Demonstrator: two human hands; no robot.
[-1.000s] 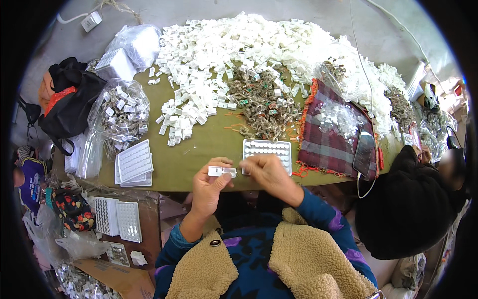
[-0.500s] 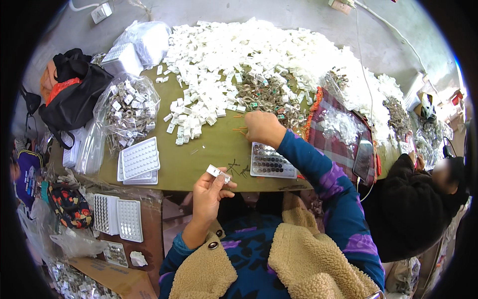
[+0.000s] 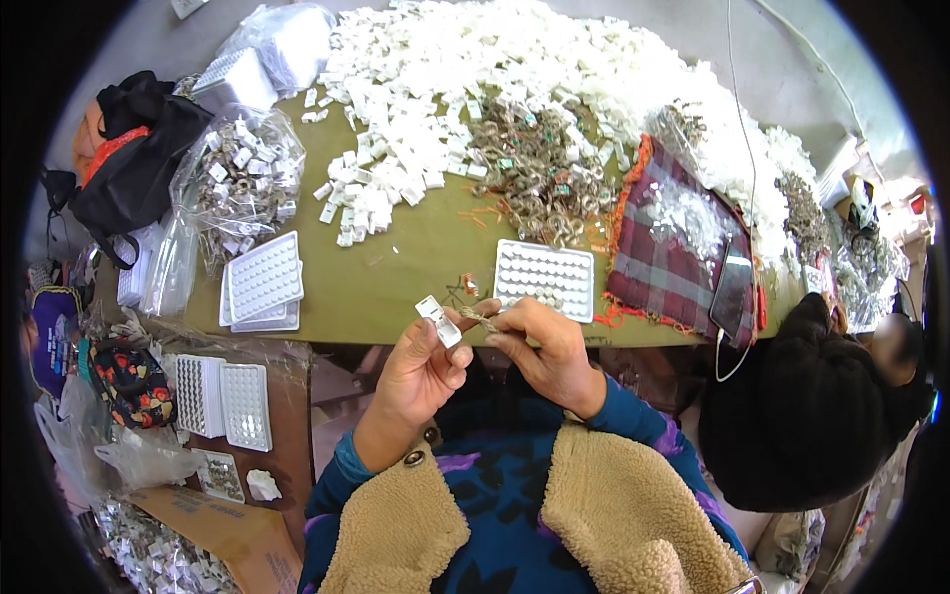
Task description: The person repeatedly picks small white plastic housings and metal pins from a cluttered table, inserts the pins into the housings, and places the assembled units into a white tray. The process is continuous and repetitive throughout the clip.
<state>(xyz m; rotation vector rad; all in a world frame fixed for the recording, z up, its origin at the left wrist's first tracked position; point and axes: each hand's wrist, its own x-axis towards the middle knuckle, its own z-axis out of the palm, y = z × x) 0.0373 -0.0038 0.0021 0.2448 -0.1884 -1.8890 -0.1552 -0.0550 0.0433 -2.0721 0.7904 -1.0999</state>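
Between the thumb and fingers of my left hand (image 3: 408, 384) is a small white plastic housing (image 3: 433, 313), held tilted up just above the table's front edge. My right hand (image 3: 546, 348) is beside it, pinching a thin bundle of tan wires (image 3: 479, 316) that reaches to the housing. Its far end is too small to make out. A small orange-red piece (image 3: 468, 283) shows just beyond the wires. Past my right hand lies a white tray (image 3: 586, 259) with rows of small round parts in its pockets.
A large heap of white plastic housings (image 3: 396, 84) covers the back of the green table (image 3: 346, 287). In front of it lies a pile of tangled wired parts (image 3: 554, 188). Empty white trays (image 3: 264, 272) sit at left, a checked cloth (image 3: 643, 257) and phone (image 3: 730, 287) at right. A person in black (image 3: 792, 416) sits at right.
My right hand has come back from the wired-parts pile to my left hand, now with wires in its fingers. The left hand still holds the white housing. The whole view has shifted slightly.
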